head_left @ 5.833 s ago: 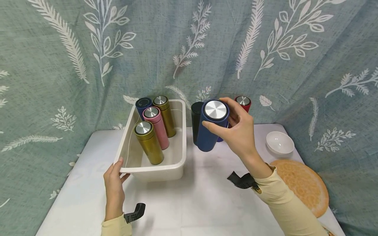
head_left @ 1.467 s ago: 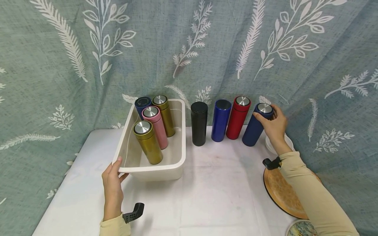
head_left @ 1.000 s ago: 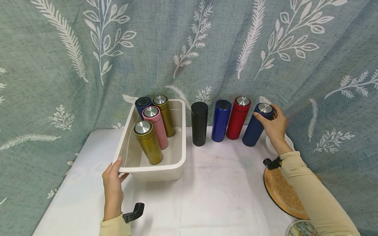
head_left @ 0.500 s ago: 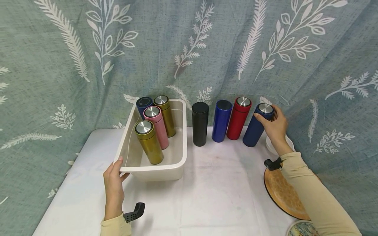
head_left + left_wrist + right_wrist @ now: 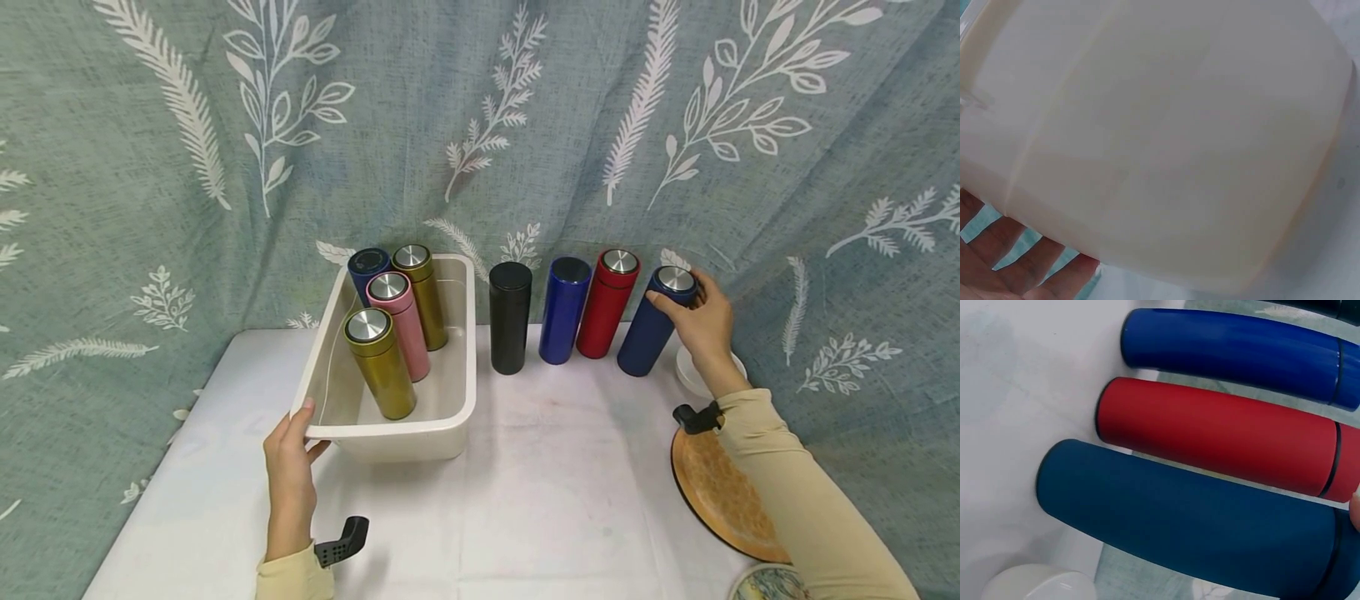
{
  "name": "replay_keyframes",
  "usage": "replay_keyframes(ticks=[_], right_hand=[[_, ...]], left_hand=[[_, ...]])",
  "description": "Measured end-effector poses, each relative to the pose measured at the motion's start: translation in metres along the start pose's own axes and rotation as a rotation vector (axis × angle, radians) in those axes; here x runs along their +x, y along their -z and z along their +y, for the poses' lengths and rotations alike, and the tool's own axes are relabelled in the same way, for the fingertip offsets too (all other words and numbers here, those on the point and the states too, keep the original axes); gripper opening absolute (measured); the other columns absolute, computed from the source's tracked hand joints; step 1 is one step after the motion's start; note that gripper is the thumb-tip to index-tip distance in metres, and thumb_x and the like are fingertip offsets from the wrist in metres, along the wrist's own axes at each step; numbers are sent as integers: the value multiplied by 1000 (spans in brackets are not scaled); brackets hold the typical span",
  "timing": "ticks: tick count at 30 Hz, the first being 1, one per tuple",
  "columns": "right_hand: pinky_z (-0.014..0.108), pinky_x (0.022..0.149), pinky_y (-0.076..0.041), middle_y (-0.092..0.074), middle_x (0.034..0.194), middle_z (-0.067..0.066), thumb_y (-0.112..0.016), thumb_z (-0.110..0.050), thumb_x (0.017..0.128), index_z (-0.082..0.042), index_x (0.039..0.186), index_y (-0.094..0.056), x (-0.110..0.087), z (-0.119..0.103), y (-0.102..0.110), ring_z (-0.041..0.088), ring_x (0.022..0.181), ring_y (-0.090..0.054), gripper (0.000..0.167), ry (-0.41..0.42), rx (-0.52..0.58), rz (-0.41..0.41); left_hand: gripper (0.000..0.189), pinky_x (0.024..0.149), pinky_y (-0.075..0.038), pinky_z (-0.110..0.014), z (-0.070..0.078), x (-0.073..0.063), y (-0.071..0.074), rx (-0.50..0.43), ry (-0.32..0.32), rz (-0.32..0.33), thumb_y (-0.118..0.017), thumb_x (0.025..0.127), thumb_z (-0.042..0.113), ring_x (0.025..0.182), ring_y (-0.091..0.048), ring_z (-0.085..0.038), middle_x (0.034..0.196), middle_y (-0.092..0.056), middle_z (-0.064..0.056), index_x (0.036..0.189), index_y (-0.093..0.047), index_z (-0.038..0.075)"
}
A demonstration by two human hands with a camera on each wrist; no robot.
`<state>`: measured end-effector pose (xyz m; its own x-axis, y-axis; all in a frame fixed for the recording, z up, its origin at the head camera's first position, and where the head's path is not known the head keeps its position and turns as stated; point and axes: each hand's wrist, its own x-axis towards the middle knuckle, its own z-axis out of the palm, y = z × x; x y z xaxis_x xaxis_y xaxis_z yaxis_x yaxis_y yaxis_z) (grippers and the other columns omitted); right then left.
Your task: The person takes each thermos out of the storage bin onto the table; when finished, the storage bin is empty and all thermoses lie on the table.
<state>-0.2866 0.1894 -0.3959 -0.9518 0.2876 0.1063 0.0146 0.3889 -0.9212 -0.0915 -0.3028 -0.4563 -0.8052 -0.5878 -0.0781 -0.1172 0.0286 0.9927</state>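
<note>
My left hand (image 5: 291, 479) holds the near left corner of a white plastic tub (image 5: 397, 430), thumb over the rim and fingers beneath. In the left wrist view the tub's outer wall (image 5: 1166, 144) hides most else. Upright in the tub stand two gold flasks (image 5: 386, 379) (image 5: 426, 300), a pink flask (image 5: 409, 333) and a dark blue one (image 5: 367, 271). At the right end of a row on the table, my right hand (image 5: 705, 329) grips a matte dark blue vacuum flask (image 5: 647, 333) around its silver-topped lid. The flask's base (image 5: 1054, 478) rests on the table.
Left of the gripped flask stand a red flask (image 5: 606, 308), a glossy blue one (image 5: 564, 312) and a black one (image 5: 509, 321). A white bowl (image 5: 690, 375) sits partly behind my right wrist. A round orange-brown mat (image 5: 723, 492) and a patterned round piece (image 5: 768, 583) lie nearer.
Since the earliest frame, my right hand has carried the dark blue flask rightward from before the black flask and stood it beside the red one. Over the last second both hands stay put.
</note>
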Motion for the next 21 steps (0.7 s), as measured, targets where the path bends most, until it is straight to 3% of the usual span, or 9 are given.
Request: replay_keyframes(ticks=[5, 13, 21], right_hand=[[38, 121, -35, -38, 162, 6, -78, -38, 87, -17, 157, -35, 0, -3, 1, 24, 148, -40, 84, 7, 6, 30], [27, 122, -30, -41, 160, 10, -77, -29, 89, -15, 155, -38, 3, -14, 8, 20, 149, -40, 77, 90, 122, 57], [27, 122, -31, -42, 159, 8, -77, -33, 89, -17, 154, -38, 2, -29, 10, 18, 148, -41, 77, 114, 122, 63]], left_hand=[[53, 74, -50, -7, 1, -2, 0, 9, -6, 5, -45, 104, 45, 112, -58, -7, 145, -54, -14, 144, -56, 13], [54, 74, -50, -8, 4, -4, -2, 28, -10, 18, -46, 104, 47, 115, -60, -13, 144, -56, -15, 144, -56, 12], [54, 74, -51, -8, 4, -4, -1, 19, -7, 16, -46, 104, 46, 112, -60, -8, 144, -56, -16, 144, -56, 11]])
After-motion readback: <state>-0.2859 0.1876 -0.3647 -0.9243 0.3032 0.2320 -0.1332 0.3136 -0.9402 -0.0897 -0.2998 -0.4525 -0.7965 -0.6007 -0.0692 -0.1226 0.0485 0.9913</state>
